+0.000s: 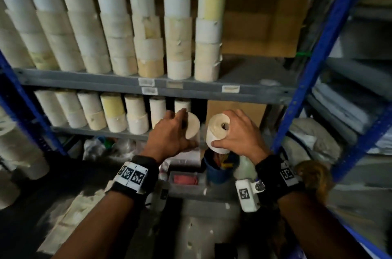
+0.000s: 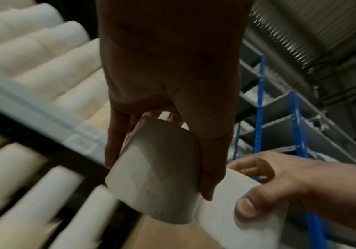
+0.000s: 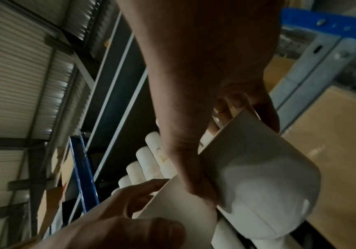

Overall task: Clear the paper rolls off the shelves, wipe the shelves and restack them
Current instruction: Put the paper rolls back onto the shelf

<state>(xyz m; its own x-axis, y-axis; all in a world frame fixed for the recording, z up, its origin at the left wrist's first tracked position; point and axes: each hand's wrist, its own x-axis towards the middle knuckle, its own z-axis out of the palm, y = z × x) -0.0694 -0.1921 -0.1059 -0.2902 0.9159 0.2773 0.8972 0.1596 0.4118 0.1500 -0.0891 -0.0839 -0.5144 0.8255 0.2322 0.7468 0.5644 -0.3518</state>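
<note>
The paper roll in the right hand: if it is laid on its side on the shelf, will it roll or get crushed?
The paper roll is round, so it would probably roll. The right hand grips it without denting it, so it seems firm.

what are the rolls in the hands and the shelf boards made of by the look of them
Roll in the right hand: matte white paper wound round a hollow core, which shows at its end. Roll in the left hand: same matte paper look. Shelf board: probably grey-painted metal, thin folded edge, dull and dusty.
</note>
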